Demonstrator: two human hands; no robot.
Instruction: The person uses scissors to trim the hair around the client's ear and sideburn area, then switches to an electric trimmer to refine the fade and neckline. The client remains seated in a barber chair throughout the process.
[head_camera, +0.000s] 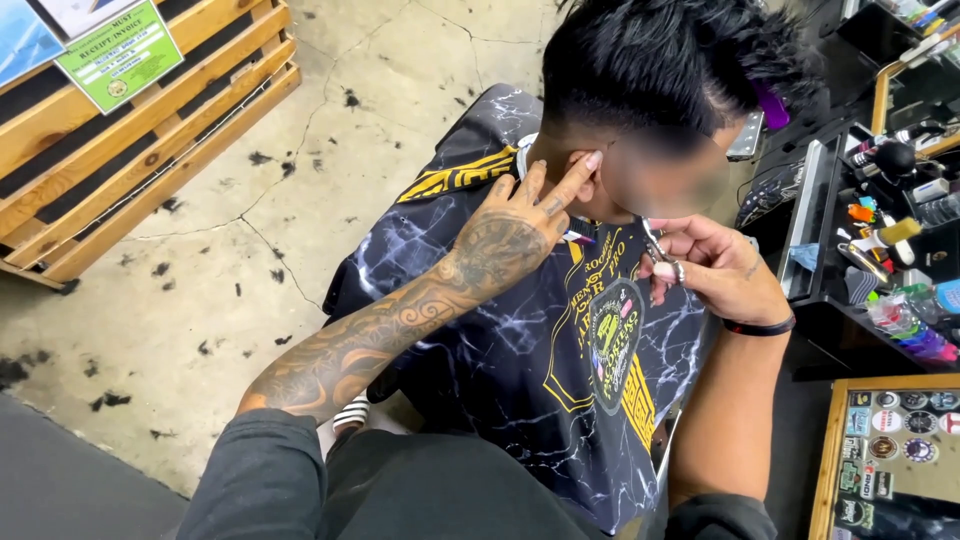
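- left hand (520, 225) is spread open, holds nothing, fingertips folding the ear (583, 170) forward
- right hand (715, 265) is closed around scissors (655, 245), near the jaw
- looks like trimming around the ear; next snip needs a steady hand

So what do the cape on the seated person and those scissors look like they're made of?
The cape looks like thin synthetic fabric, slightly glossy: it drapes in soft folds and carries a printed marble pattern with gold trim. The scissors, held in the right hand, look like polished metal, judging by their silvery glint, though little of them shows.
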